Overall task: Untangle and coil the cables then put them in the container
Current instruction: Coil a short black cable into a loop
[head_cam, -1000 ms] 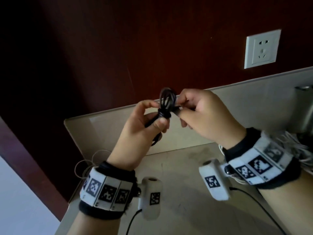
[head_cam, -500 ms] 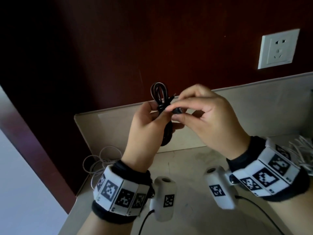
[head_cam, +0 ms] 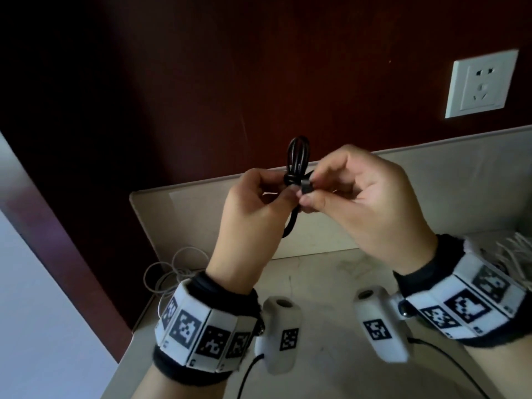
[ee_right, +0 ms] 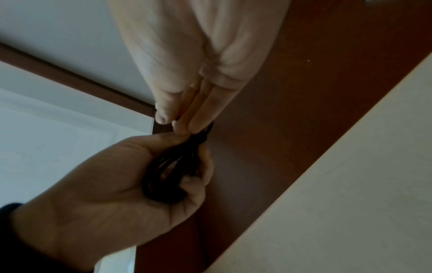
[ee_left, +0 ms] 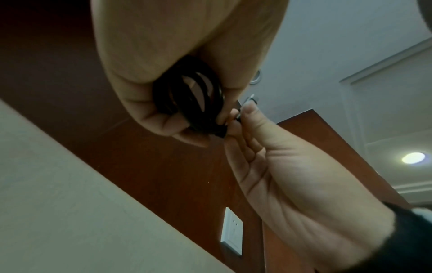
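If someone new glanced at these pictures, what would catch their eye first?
First, the black cable, bundled into loops and held up mid-frame: the left hand grips the bundle while the right hand pinches its plug end. Next, the white wall socket on the dark red wall at upper right, and loose white cables lying at lower left.

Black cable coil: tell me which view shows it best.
Head view. The black cable stands against the dark wall, its loops above and below the wrapped middle both showing. In the left wrist view the left hand covers part of the coil; the right wrist view shows only the lower loops, dim.
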### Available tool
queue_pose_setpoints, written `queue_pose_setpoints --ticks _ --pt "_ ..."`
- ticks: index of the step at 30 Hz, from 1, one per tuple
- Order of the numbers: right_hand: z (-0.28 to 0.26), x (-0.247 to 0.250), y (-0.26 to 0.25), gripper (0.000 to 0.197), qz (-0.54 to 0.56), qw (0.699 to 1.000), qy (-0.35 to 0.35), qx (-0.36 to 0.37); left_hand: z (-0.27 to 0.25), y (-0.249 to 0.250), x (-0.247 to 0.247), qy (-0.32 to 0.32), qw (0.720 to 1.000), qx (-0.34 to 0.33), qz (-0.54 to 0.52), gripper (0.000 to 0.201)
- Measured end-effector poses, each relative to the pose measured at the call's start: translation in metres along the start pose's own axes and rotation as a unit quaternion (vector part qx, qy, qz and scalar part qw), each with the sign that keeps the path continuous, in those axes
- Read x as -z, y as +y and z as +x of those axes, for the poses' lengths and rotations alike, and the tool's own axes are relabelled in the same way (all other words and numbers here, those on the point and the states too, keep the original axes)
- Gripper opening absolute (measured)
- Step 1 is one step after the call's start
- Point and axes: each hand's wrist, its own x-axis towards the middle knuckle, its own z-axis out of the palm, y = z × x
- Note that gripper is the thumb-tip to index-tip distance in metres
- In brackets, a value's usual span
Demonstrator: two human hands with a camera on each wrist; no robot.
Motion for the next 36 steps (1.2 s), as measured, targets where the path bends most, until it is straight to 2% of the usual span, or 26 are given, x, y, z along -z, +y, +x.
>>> queue_pose_setpoints --ticks 4,9,17,19,21,23,26,29,32,36 --pt "0.003 0.0 -0.004 0.016 0.012 0.999 0.03 0.0 -0.004 0.004 -0.004 -0.033 0.998 0.032 -0.034 0.01" --pt "0.002 -0.004 0.003 0.014 0.045 0.998 0.034 -0.034 -0.003 0.0 -0.008 -0.026 0.99 0.089 -0.104 0.02" --pt "0.001 -0.001 0.008 0.013 0.045 0.996 -0.063 -0.047 -0.001 0.001 -0.007 -0.007 0.965 0.164 -0.204 0.024" --pt "0.002 0.002 0.007 0.015 0.041 0.995 -0.081 -0.047 -0.002 -0.001 -0.008 -0.002 0.971 0.153 -0.182 0.021" --pt "0.002 0.002 0.005 0.014 0.038 0.996 -0.074 -0.042 -0.001 -0.002 -0.009 0.008 0.987 0.108 -0.122 0.014" --pt "0.0 -0.002 0.003 0.015 0.052 0.997 -0.044 -0.029 0.0 0.0 -0.007 0.011 0.995 0.063 -0.079 0.01" --pt "0.001 -0.008 0.002 0.014 0.06 0.998 0.006 -0.011 -0.001 0.003 -0.001 0.007 0.997 0.039 -0.072 0.011" --pt "0.005 -0.003 -0.002 0.013 0.049 0.998 0.041 -0.02 -0.004 0.005 -0.003 -0.01 0.995 0.049 -0.082 0.017" --pt "0.006 0.0 -0.006 0.012 0.052 0.998 0.016 -0.025 -0.003 0.004 -0.004 -0.012 0.985 0.088 -0.151 0.007" --pt "0.005 0.001 -0.001 0.013 0.031 0.999 0.009 -0.034 0.004 -0.001 0.004 -0.028 0.971 0.135 -0.197 0.003"
